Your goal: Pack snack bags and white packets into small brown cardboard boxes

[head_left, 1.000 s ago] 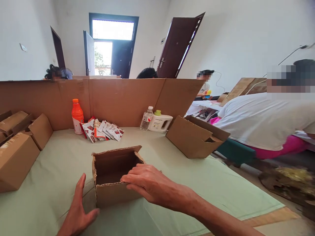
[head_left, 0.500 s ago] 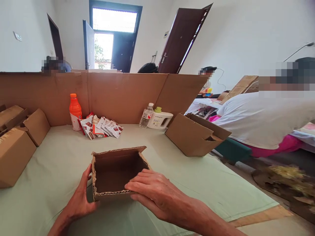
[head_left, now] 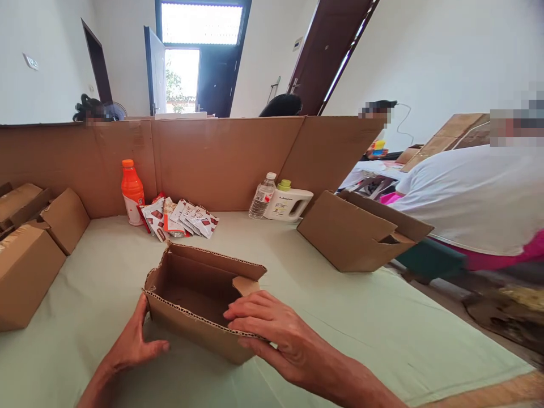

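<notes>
"As the head view looks down on the green surface [head_left: 361, 340], where is the open cardboard box [head_left: 195, 326]?"

"It stands left of centre in the lower half of the frame, mouth up, one long wall facing the bottom edge."

"And the right hand [head_left: 278, 334]?"

"Its fingers are clamped on the near wall toward the right end, fingertips over the rim on the inside, thumb outside."

"The left hand [head_left: 131, 340]?"

"Lower left, open, thumb and fingers spread apart beside the box's left corner. I cannot tell whether the fingertips touch the cardboard."

"What lies beyond?"

"Left of upper centre, an orange bottle [head_left: 132, 190] with a heap of sachets [head_left: 182, 218] just beside it. Further right, a clear bottle [head_left: 261, 201] leans near a white jug [head_left: 280, 205]. Behind them runs a cardboard panel [head_left: 225, 158]."

"Toward the sides?"

"A second box [head_left: 348, 232] sits tilted at centre right, more cartons [head_left: 32, 277] at the left edge. A person in a white shirt [head_left: 471, 192] is at the far right."
</notes>
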`<state>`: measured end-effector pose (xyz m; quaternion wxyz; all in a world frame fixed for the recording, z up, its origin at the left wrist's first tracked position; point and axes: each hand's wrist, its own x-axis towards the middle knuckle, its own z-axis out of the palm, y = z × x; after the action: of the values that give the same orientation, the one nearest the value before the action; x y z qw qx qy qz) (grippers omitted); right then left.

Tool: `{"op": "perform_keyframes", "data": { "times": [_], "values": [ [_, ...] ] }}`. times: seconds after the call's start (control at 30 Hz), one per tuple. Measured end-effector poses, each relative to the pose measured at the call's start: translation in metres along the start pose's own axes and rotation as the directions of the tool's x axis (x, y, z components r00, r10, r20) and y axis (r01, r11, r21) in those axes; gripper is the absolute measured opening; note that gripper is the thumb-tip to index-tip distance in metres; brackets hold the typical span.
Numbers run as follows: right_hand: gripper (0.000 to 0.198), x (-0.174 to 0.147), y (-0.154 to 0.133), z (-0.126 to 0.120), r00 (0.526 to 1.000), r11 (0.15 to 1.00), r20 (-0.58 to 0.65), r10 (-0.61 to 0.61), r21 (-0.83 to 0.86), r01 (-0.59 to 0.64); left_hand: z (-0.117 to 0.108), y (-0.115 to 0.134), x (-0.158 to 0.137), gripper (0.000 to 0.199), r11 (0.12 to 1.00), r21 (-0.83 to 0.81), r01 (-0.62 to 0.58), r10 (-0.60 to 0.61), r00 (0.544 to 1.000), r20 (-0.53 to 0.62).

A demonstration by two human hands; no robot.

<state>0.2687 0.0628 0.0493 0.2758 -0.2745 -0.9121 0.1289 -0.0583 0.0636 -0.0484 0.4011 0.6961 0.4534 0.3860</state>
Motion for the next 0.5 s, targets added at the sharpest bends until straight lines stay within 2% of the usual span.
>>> {"op": "perform_keyframes", "data": {
  "times": [0.1, 0.2, 0.33, 0.5],
  "values": [
    [0.023, 0.002, 0.011, -0.003, 0.998, 0.984, 0.061, -0.03, 0.177, 0.019, -0.002, -0.003, -0.002, 0.127, 0.999, -0.028, 0.019, -0.02, 1.0, -0.012],
    [0.038, 0.006, 0.025, -0.009, 0.993, 0.928, 0.117, -0.02, 0.372, -0.025, -0.008, -0.006, -0.007, 0.13, 0.999, -0.04, 0.034, -0.035, 0.999, -0.023],
    [0.048, 0.011, 0.032, -0.011, 0.984, 0.916, 0.176, 0.034, 0.389, -0.101, -0.01, -0.008, -0.014, 0.129, 0.999, 0.017, 0.052, -0.051, 0.998, -0.033],
    [0.046, 0.013, 0.031, -0.01, 0.985, 0.894, 0.171, -0.023, 0.445, -0.056, -0.005, -0.012, -0.013, 0.125, 0.999, 0.005, 0.041, -0.041, 0.999, -0.01]
  ]
}}
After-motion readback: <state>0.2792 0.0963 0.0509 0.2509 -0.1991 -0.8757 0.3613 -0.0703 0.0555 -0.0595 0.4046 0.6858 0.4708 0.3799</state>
